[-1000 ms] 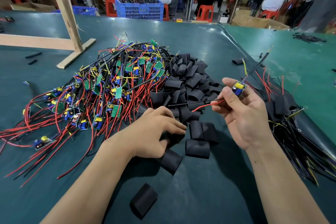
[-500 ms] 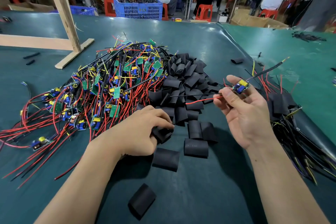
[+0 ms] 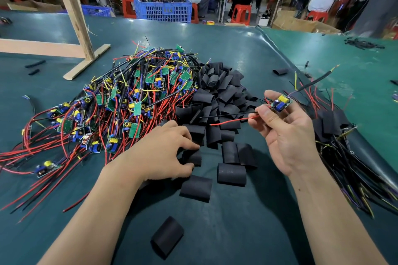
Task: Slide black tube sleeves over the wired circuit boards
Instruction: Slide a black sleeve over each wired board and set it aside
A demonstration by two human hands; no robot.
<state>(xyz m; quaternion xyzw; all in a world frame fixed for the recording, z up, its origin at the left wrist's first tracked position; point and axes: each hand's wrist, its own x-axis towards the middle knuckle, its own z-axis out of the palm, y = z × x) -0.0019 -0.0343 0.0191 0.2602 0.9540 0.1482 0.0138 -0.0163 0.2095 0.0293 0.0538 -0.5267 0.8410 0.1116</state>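
Landmark: the pile of black sleeves (image 3: 217, 97) mid-surface.

Nearest the person, well in front of the pile, one stray sleeve (image 3: 167, 236) lies alone on the green surface (image 3: 237, 232). Just ahead of it, more loose sleeves sit at the pile's near edge.

The left hand (image 3: 160, 153) is at the near-left edge of the pile, fingers curled down onto a sleeve (image 3: 192, 157), pinching it betw. thumb & fingertips; it looks not yet lifted off the surface.

The right hand (image 3: 286, 135) is raised to the right of the pile, thumb & forefinger gripping a circuit board (image 3: 281, 102) w/ a yellow and blue part on top. Its red & black wires (image 3: 232, 119) stick out leftward over the pile; other leads trail up-right.

Left of the pile: big tangle of unsleeved boards (image 3: 129, 101). Right of it: a bundle that looks already sleeved (image 3: 331, 122).

Step in hand, prob.: pick one sleeve, thread it on. To do it well: take a single sleeve, squeeze its edges so the flat tube opens, bring red & black wires together, feed them first, then slide the sleeve along till the board is covered. Keep the board steady; avoid snagging the tall parts.
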